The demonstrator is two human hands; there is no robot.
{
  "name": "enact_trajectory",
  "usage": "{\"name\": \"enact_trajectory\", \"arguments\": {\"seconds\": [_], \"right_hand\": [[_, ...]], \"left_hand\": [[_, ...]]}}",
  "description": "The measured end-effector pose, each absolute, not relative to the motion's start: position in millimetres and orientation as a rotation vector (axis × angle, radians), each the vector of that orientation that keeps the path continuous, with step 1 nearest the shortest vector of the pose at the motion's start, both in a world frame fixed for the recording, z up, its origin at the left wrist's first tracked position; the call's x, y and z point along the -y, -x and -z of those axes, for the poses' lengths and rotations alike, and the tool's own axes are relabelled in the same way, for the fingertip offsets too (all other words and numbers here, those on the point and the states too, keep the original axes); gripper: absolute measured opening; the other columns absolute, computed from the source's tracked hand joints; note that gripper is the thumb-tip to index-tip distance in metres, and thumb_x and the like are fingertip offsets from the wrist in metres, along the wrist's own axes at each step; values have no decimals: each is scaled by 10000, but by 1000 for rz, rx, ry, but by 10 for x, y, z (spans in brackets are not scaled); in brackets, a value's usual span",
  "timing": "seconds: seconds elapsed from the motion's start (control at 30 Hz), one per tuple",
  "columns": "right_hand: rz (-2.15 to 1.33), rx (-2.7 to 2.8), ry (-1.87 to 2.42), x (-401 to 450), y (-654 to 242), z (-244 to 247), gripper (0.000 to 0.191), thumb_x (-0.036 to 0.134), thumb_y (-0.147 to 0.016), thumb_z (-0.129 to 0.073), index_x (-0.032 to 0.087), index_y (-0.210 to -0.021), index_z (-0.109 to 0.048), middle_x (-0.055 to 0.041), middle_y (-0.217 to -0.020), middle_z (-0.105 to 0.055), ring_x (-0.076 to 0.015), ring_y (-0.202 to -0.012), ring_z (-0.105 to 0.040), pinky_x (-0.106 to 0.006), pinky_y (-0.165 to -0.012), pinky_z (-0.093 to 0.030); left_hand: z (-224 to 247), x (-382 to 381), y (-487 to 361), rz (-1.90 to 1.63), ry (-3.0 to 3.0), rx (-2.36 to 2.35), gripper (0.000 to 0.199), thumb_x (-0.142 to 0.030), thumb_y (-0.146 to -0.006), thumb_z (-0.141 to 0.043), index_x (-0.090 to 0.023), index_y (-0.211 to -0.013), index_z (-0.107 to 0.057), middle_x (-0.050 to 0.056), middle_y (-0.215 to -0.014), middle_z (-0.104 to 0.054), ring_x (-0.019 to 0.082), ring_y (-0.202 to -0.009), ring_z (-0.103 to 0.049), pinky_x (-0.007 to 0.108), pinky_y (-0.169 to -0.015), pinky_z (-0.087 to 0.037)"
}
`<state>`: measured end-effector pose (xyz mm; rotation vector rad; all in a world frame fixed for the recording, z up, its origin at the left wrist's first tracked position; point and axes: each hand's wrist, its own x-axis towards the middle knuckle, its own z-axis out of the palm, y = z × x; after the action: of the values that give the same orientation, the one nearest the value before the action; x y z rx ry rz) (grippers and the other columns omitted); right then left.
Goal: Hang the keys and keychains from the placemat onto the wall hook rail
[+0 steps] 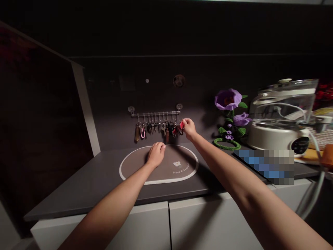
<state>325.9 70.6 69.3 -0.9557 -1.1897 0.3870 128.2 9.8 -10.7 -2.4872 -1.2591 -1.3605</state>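
At the right end of a clear key rack [156, 114], my right hand [189, 128] pinches a red key fob [181, 124] between thumb and fingertips. The fob is close to the last hook; whether it still hangs there I cannot tell. Several bunches of keys dangle from the other hooks, among them a brown fob [137, 134], a pink strap [143, 132] and a brown leather tag [167, 134]. My left hand [156, 155] is low over the oval brown mat [135, 166], fingers curled in, with nothing visible in them. Its palm side is hidden.
Purple artificial flowers [229, 100] with a green ring base stand right of the keys. Farther right is a white appliance with a clear top [270, 135] and a hanging hose. A blurred-out flat item [267, 165] lies before it. The dark counter [85, 180] ends above white cabinets.
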Motion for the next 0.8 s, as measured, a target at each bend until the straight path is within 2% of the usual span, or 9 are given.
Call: {"name": "enact_trajectory", "arguments": {"seconds": [0.37, 0.8], "right_hand": [[-534, 913, 957, -926, -3128, -886, 91, 249, -793, -440, 172, -761, -475, 43, -576, -486, -62, -493, -458, -197, -515, -454], [-599, 916, 1051, -927, -3203, -722, 122, 258, -784, -471, 163, -784, -547, 32, -587, -495, -56, -449, -425, -169, -416, -380]], "left_hand": [[149, -182, -1293, 1446, 2502, 1307, 194, -266, -856, -350, -199, -804, -525, 50, -853, -591, 176, -833, -533, 308, -761, -416], [144, -186, -1295, 1524, 2518, 1374, 187, -264, -848, -366, -186, -808, -531, 52, -860, -587, 163, -823, -528, 296, -769, -417]]}}
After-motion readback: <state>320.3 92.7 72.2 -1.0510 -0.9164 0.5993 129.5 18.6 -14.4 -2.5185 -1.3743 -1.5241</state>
